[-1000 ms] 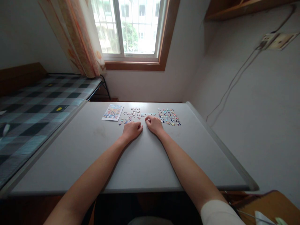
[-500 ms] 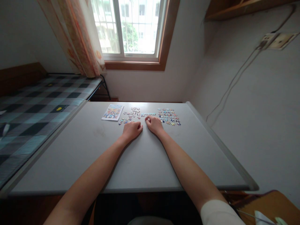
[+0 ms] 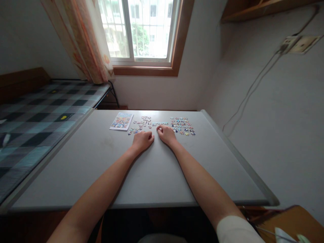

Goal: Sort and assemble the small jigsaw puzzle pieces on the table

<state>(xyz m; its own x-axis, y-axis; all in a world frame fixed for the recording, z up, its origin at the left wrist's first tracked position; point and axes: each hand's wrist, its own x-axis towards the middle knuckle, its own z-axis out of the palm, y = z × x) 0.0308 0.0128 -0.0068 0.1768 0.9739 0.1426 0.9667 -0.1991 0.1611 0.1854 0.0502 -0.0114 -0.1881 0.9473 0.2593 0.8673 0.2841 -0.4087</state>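
My left hand [image 3: 143,140] rests on the table with its fingers curled closed, just below the left group of puzzle pieces [image 3: 146,122]. Whatever its fingers hold, if anything, is hidden. To its right, my right hand [image 3: 166,134] is also closed on the tabletop, thumb and forefinger together, and nothing between them can be made out. Right above it lies a short joined row of light blue pieces [image 3: 160,124]. More loose pieces [image 3: 182,125] spread out to the right of my right hand. A colourful printed picture sheet [image 3: 122,121] lies at the left.
The grey-white table [image 3: 157,175] reaches toward the wall below a window [image 3: 149,30]. A bed with a checked cover [image 3: 50,111] stands at the left. At the lower right is a wooden chair [image 3: 296,222]. Cables [image 3: 249,91] hang on the right wall.
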